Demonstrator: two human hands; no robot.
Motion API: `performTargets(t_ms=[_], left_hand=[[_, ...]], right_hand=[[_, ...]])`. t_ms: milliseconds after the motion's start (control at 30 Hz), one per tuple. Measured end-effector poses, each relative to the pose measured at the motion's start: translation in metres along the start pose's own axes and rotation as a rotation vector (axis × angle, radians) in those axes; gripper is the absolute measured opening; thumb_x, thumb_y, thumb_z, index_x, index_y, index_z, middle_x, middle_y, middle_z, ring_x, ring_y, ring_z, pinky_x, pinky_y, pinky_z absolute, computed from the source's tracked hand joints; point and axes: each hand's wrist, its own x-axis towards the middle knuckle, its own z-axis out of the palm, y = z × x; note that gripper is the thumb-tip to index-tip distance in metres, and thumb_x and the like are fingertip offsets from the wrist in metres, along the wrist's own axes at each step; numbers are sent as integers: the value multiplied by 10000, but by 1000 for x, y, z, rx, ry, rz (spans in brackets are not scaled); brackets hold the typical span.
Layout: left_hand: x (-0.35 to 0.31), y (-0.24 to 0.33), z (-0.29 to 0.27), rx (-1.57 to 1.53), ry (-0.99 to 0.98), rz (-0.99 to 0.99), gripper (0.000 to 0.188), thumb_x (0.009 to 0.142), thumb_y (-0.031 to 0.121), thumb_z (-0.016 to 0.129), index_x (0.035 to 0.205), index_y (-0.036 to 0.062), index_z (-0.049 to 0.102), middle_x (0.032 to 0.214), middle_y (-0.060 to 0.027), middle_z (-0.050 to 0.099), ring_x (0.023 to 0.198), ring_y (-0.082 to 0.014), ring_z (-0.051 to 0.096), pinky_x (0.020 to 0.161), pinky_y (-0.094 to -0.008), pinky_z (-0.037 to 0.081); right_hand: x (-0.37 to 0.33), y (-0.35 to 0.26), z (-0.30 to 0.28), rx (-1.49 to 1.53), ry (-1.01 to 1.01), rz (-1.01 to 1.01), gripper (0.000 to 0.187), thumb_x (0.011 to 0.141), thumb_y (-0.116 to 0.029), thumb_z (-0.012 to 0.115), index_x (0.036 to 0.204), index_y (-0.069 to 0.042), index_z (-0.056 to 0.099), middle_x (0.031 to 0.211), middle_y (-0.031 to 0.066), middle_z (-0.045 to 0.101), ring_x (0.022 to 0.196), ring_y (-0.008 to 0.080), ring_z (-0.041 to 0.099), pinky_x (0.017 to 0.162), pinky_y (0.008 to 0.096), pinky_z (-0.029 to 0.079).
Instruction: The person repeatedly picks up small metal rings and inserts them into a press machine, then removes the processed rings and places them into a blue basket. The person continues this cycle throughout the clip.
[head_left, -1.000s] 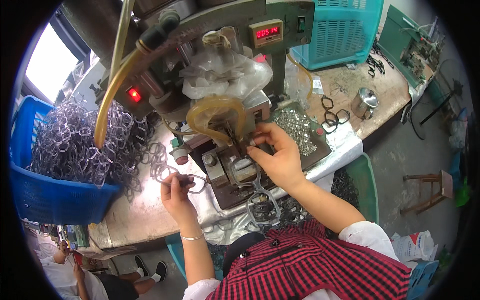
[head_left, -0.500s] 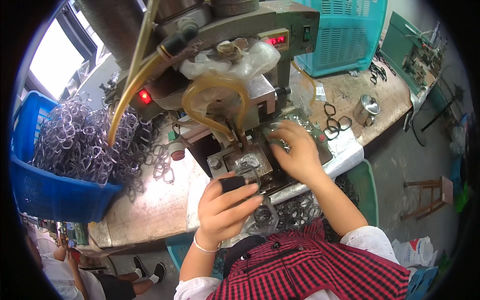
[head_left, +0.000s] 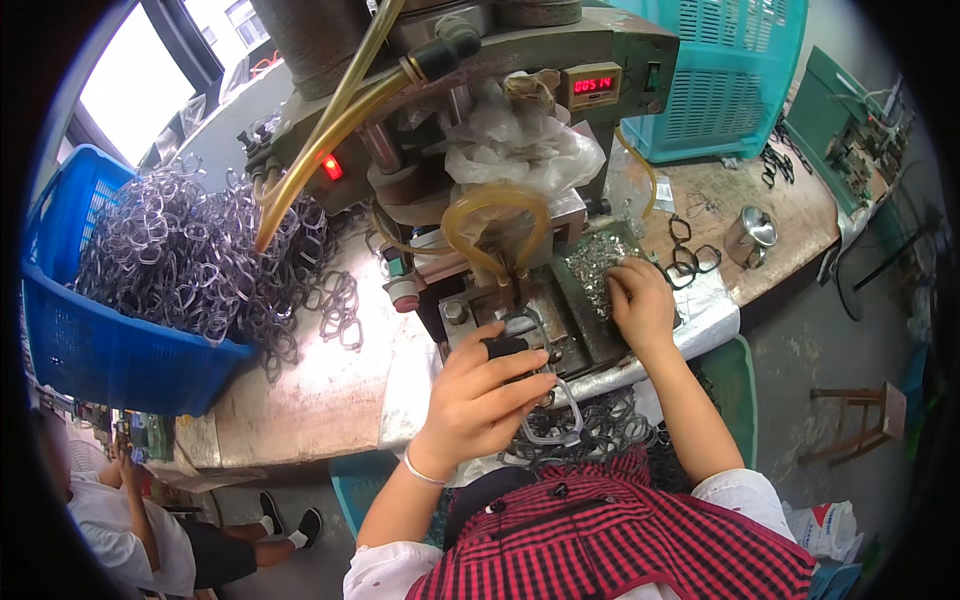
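Note:
My left hand, with a black cover on one finger, is at the die of a bench press. It is closed on linked grey metal rings; one large rounded ring hangs below its fingers, and another link lies under the press tool. The exact grip is partly hidden by the fingers. My right hand reaches the tray of small silvery metal pieces right of the die. Its fingers are curled together at the pieces; whatever is between them is too small to make out.
A blue basket heaped with ring chains stands at left. Black links and a metal cup lie right of the press, before a turquoise crate. Yellow hoses hang in front. Another person sits at lower left.
My right hand has drawn back from over the tray toward its near right side, its fingers curling in. My left hand stays at the die with the rings. The whole view has shifted slightly.

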Motion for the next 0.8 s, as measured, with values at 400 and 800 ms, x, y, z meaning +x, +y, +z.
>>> performTargets(t_ms=[400, 800], left_hand=[[-101, -174, -84, 923, 51, -770, 366, 791, 274, 785, 1080, 81, 669, 1122, -132, 647, 1064, -351, 578, 911, -454, 470], [-156, -164, -56, 616, 220, -865, 146, 836, 111, 666, 844, -10, 584, 1074, -190, 601, 1039, -347, 574, 902, -407, 465]], right_hand=[[-2, -21, -7, 335, -9, 223, 112, 814, -56, 702, 923, -45, 727, 923, 96, 720, 883, 282, 668, 797, 382, 510], [-14, -35, -49, 431, -15, 289, 102, 792, -34, 711, 891, -28, 738, 864, 98, 708, 823, 246, 659, 779, 345, 506]])
